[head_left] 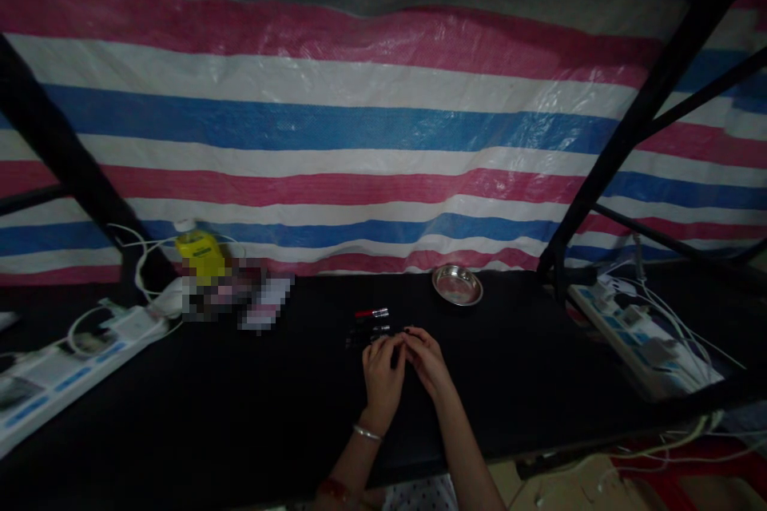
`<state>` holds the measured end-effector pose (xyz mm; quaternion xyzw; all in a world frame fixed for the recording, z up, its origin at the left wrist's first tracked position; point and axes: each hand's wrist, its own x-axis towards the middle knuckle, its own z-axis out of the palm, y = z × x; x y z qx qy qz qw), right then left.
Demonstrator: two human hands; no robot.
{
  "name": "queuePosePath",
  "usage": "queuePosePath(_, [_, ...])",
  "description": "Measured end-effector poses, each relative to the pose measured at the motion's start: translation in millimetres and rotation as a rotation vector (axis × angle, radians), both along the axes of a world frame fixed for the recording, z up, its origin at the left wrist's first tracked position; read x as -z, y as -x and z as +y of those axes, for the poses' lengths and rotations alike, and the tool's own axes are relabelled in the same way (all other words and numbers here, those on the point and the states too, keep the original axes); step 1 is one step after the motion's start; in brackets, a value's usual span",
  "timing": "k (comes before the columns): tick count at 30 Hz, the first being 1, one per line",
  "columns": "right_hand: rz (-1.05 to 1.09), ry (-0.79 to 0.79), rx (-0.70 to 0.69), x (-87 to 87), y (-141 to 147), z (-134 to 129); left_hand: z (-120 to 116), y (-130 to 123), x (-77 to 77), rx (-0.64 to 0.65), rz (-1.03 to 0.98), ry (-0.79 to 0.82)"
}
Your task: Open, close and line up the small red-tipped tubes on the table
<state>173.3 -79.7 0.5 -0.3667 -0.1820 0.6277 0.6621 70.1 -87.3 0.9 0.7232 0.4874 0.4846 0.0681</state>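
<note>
My left hand (383, 371) and my right hand (424, 358) meet above the black table, fingertips pinched together. Something small and dark seems to be between them, too small and dim to name. Just beyond my left hand lies a small red cylinder with a shiny silver end (371, 313). Beside it, nearer to me, are dark cylinders with similar silver ends (381, 329), partly lost against the black surface. A round shallow metal dish (458, 286) stands farther back, to the right of my hands.
White power strips with plugs and cables lie at left (77, 371) and right (644, 343). A yellow-labelled bottle (202, 251) and blurred-out items stand back left. Black metal posts (593, 184) flank the table (269, 415); a striped plastic sheet (359, 128) hangs behind.
</note>
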Motion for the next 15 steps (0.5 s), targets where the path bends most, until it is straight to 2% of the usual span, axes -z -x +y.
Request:
queuePosePath(4, [0.003, 0.014, 0.027, 3.8, -3, 1, 0, -2, -1.1, 0.007, 0.012, 0.023])
queuePosePath(7, [0.054, 0.041, 0.084, 5.6, -6, 3, -1, -2, -0.5, -0.044, 0.004, 0.026])
queuePosePath(11, [0.094, 0.058, 0.113, 6.1, -9, 8, 2, 3, -1.4, -0.223, -0.005, 0.076])
queuePosePath(15, [0.088, 0.066, 0.067, 4.1, -9, 15, 12, 12, -0.4, -0.405, -0.025, 0.225])
